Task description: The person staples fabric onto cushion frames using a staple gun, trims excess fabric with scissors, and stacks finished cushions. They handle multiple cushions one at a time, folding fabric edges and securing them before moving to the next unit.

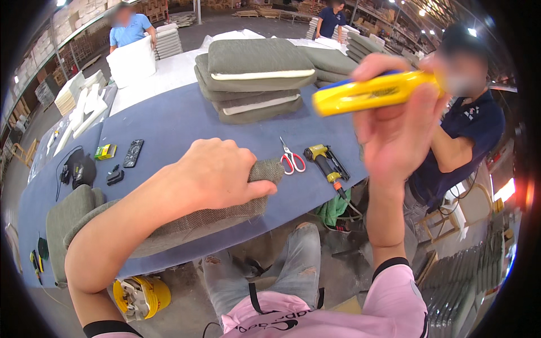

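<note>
My left hand (211,174) is closed over the end of a grey-brown fabric-covered cushion (197,224) along the table's near edge. My forearm hides part of that cushion. Raised at the right, my right hand (397,132) grips a yellow, elongated tool (366,97) with a blue strip on top; motion blur keeps its exact kind unclear. Red-handled scissors (292,161) lie on the blue table (169,112), just beyond the cushion's end. Beside them is a yellow-and-black pneumatic staple gun (325,163) with a hose.
Grey cushions (256,59) are stacked at the table's far side. A phone (133,153) and a small yellow-green box (105,151) lie left. A yellow bucket (160,293) of scraps stands below the edge. A co-worker (470,121) stands close at right; two others are farther back.
</note>
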A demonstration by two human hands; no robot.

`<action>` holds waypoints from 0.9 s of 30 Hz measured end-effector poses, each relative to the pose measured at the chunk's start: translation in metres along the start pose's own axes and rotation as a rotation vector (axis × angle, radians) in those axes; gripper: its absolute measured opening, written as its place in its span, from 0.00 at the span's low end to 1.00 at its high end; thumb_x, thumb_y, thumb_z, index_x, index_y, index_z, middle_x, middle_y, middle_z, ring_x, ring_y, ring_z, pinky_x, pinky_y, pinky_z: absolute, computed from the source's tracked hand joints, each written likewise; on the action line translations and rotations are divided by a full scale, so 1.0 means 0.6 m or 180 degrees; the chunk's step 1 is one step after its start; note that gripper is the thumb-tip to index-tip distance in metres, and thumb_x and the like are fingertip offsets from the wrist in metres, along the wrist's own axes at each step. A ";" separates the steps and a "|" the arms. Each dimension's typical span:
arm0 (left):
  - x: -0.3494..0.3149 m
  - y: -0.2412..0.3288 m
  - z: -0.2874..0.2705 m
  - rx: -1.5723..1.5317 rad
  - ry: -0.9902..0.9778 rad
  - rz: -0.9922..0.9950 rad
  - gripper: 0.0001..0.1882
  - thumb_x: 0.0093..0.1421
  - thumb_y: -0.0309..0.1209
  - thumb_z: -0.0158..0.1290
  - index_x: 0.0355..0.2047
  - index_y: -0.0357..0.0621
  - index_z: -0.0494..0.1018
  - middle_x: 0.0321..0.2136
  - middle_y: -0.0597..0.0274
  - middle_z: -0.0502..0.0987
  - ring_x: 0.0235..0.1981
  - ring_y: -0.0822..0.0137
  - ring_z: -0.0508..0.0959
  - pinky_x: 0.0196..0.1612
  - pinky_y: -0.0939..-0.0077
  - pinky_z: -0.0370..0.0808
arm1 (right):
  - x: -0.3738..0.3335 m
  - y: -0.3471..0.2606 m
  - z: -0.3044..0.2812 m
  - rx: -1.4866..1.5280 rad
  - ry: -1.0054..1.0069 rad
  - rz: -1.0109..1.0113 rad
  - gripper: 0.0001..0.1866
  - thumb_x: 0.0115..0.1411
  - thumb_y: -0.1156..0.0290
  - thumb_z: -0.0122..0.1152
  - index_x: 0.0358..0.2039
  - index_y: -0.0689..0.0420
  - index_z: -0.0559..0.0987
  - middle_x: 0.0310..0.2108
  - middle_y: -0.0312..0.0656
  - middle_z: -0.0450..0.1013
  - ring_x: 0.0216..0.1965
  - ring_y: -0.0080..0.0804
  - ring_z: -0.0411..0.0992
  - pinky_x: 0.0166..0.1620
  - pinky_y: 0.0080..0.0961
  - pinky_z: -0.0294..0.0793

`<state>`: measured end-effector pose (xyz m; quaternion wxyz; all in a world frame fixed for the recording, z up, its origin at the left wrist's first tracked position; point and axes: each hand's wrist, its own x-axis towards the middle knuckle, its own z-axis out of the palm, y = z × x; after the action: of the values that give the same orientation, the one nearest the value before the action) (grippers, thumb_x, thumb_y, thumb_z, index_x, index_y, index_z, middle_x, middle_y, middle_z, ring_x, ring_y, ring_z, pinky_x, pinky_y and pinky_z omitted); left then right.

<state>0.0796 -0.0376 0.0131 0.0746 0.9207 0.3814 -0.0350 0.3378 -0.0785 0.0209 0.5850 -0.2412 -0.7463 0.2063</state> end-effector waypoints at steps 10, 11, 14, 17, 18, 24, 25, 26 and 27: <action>-0.019 0.037 0.023 0.0110 0.0302 0.0118 0.35 0.72 0.61 0.58 0.72 0.59 0.75 0.29 0.36 0.85 0.38 0.33 0.86 0.48 0.41 0.82 | -0.235 0.441 -0.059 -0.2558 0.0313 0.1988 0.24 0.70 0.46 0.68 0.60 0.44 0.82 0.33 0.54 0.85 0.39 0.62 0.84 0.44 0.52 0.82; -0.020 0.049 0.022 0.0139 0.0274 0.0160 0.37 0.73 0.59 0.58 0.76 0.61 0.70 0.28 0.37 0.84 0.37 0.33 0.86 0.47 0.41 0.82 | -0.287 0.493 -0.081 -0.2790 0.0159 0.2155 0.26 0.70 0.44 0.67 0.61 0.44 0.83 0.34 0.54 0.86 0.40 0.61 0.85 0.46 0.54 0.82; -0.043 0.039 0.010 0.0171 0.0287 0.0124 0.40 0.74 0.56 0.58 0.82 0.65 0.63 0.26 0.38 0.83 0.34 0.32 0.85 0.45 0.41 0.81 | -0.353 0.568 -0.077 -0.3301 0.0190 0.2065 0.25 0.69 0.54 0.69 0.63 0.50 0.82 0.46 0.53 0.83 0.48 0.57 0.82 0.49 0.50 0.81; -0.055 0.014 0.009 0.0093 0.0470 0.0112 0.39 0.74 0.55 0.58 0.82 0.65 0.63 0.25 0.37 0.82 0.33 0.31 0.84 0.44 0.40 0.80 | -0.402 0.609 -0.094 -0.4432 0.0342 0.2168 0.27 0.69 0.61 0.67 0.67 0.51 0.78 0.57 0.52 0.76 0.60 0.57 0.76 0.55 0.53 0.80; -0.061 0.004 0.006 0.0103 0.0545 0.0062 0.39 0.74 0.55 0.58 0.81 0.65 0.63 0.25 0.37 0.82 0.33 0.31 0.84 0.44 0.39 0.80 | -0.410 0.614 -0.084 -0.4423 0.0157 0.2654 0.28 0.69 0.64 0.66 0.68 0.52 0.77 0.60 0.52 0.73 0.63 0.56 0.72 0.58 0.55 0.79; -0.003 -0.025 0.012 0.0053 0.0584 0.0074 0.38 0.74 0.60 0.56 0.79 0.63 0.67 0.28 0.38 0.85 0.35 0.32 0.85 0.47 0.40 0.81 | -0.399 0.587 -0.217 -0.3182 -0.0829 0.3324 0.49 0.64 0.59 0.71 0.81 0.49 0.58 0.65 0.66 0.75 0.65 0.64 0.77 0.65 0.55 0.79; 0.000 -0.033 0.022 0.0086 0.0726 0.0104 0.38 0.74 0.61 0.56 0.78 0.63 0.68 0.29 0.38 0.85 0.36 0.32 0.86 0.48 0.40 0.82 | -0.381 0.581 -0.221 -0.3083 -0.1095 0.3491 0.51 0.62 0.58 0.72 0.82 0.49 0.56 0.65 0.66 0.76 0.65 0.63 0.78 0.65 0.54 0.79; 0.003 -0.045 0.033 0.0120 0.0870 0.0144 0.38 0.74 0.62 0.56 0.77 0.62 0.69 0.30 0.37 0.86 0.38 0.32 0.87 0.49 0.40 0.82 | -0.368 0.571 -0.226 -0.2983 -0.1354 0.3657 0.53 0.60 0.57 0.72 0.82 0.49 0.55 0.64 0.67 0.77 0.65 0.63 0.78 0.65 0.52 0.80; 0.006 -0.048 0.031 0.0176 0.1017 0.0230 0.38 0.73 0.63 0.56 0.76 0.62 0.71 0.31 0.37 0.86 0.39 0.33 0.87 0.50 0.41 0.83 | -0.366 0.558 -0.230 -0.3062 -0.1205 0.3580 0.53 0.59 0.57 0.73 0.81 0.50 0.57 0.62 0.66 0.78 0.62 0.64 0.79 0.63 0.52 0.81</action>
<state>0.0617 -0.0181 -0.0086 -0.0111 0.9294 0.3540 0.1040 0.5558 0.0603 -0.3149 0.0845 -0.7737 -0.6063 0.1632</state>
